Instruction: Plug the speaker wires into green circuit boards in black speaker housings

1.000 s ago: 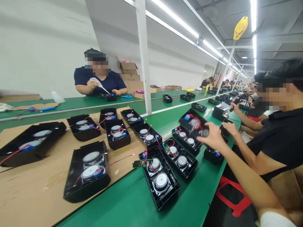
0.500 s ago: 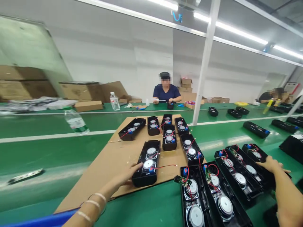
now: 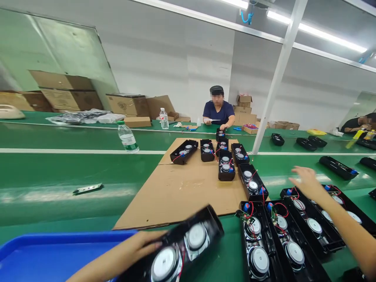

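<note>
My left hand [image 3: 147,244] grips one end of a black speaker housing [image 3: 180,244], tilted and lifted near the front edge. Two round white-backed speakers and a red wire show inside it. My right hand [image 3: 307,182] holds nothing; its fingers are apart, and it hovers above a row of speaker housings [image 3: 311,223] at the right. Closer in, two more housings [image 3: 255,239] lie side by side, with small green circuit boards and red wires at their far ends. Several similar housings [image 3: 226,166] lie on the cardboard sheet [image 3: 179,188].
A blue tray [image 3: 67,250] sits at the front left. On the green bench are a bare circuit board strip [image 3: 88,188] and a water bottle [image 3: 127,137]. A white post [image 3: 276,78] rises at the right. Across the bench, a person [image 3: 219,109] touches another housing.
My left hand has lifted the speaker housing off the cardboard and brought it toward me. My right hand has let go of a housing at the right and risen. The view has turned left.
</note>
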Available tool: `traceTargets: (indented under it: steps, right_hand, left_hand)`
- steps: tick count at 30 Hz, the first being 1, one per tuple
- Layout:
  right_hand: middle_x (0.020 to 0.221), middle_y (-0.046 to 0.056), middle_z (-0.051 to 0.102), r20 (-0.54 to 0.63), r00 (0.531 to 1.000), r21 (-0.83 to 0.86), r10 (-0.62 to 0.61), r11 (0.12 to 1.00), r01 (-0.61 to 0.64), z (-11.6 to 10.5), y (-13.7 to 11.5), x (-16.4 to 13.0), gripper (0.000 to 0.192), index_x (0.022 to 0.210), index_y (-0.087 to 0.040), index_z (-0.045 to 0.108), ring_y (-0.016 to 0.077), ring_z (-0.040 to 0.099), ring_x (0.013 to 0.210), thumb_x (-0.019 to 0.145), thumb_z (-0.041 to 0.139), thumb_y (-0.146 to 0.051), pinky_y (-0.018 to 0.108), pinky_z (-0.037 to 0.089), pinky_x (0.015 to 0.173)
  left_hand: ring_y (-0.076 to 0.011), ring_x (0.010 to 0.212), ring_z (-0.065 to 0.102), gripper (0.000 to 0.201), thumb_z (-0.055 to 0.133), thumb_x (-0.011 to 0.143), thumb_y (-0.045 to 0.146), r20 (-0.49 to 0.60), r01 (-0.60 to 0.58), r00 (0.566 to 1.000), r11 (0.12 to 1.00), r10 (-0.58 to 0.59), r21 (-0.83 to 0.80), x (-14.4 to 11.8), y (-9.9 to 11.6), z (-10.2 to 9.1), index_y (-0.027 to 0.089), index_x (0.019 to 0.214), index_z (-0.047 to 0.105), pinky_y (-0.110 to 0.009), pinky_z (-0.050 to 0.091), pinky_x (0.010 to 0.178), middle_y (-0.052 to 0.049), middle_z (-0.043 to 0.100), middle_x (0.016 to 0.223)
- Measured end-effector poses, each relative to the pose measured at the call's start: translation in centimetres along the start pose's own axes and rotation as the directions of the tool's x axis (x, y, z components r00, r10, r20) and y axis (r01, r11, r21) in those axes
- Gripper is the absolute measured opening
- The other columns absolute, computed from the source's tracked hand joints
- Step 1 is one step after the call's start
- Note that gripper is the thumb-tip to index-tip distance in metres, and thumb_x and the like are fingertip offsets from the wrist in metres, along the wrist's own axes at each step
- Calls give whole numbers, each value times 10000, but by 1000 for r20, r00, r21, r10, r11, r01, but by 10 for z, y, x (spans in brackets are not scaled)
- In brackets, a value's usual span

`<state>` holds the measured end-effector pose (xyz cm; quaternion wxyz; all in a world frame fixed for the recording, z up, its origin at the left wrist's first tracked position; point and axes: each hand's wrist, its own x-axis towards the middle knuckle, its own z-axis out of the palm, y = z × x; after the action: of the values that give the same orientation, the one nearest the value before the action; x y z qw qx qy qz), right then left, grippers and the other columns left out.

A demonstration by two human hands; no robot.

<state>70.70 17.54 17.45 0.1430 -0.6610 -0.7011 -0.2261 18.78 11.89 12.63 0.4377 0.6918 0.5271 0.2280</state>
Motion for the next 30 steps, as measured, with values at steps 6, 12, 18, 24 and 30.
traceTargets:
  steps: [6, 12, 18, 24, 30]
  right_hand:
    - [1141, 61, 598, 312, 847, 231, -432, 899, 373, 44, -196, 72, 302, 1103, -180, 585, 212, 503, 1123, 827, 647, -285, 390, 402, 961]
    - [1262, 90, 499, 385, 836, 204, -392, 919, 337, 96, -298, 154, 329, 1200, -172, 520, 238, 522, 1101, 906, 560, -314, 457, 462, 908]
    - [1283, 93, 484, 443, 858, 115, -259, 966, 231, 133, -329, 211, 356, 1224, -181, 505, 252, 507, 1124, 904, 562, -326, 485, 441, 931]
    - [1184, 79, 546, 516, 802, 84, -301, 949, 303, 130, -355, 191, 285, 1130, -162, 556, 230, 537, 1066, 903, 561, -336, 460, 453, 903]
    - [1162, 46, 552, 486, 747, 186, -454, 889, 419, 68, -345, 107, 387, 1167, -222, 527, 198, 518, 1062, 819, 666, -316, 318, 463, 853]
  left_hand:
    - [-223, 808, 678, 242, 553, 769, 328, 474, -197, 871, 976, 129, 97, -11, -3, 25, 285, 921, 735, -287, 501, 787, 28, 758, 875]
    - [-206, 904, 666, 266, 500, 863, 335, 227, -146, 969, 966, 96, 215, 74, -35, -5, 191, 950, 706, -283, 510, 797, -30, 734, 954]
    - [-313, 1261, 403, 444, 570, 873, 289, -461, 147, 884, 896, 71, 419, 217, -67, -95, 189, 1290, 453, -574, 333, 1014, -115, 399, 1409]
    - [-286, 1162, 499, 397, 598, 858, 284, -466, 171, 880, 856, 90, 487, 278, -82, -117, 180, 1230, 507, -528, 424, 947, -105, 483, 1324]
    - [-215, 962, 615, 273, 569, 881, 278, -370, 166, 928, 839, 46, 518, 230, -79, -101, 150, 1122, 562, -432, 501, 839, -73, 624, 1085]
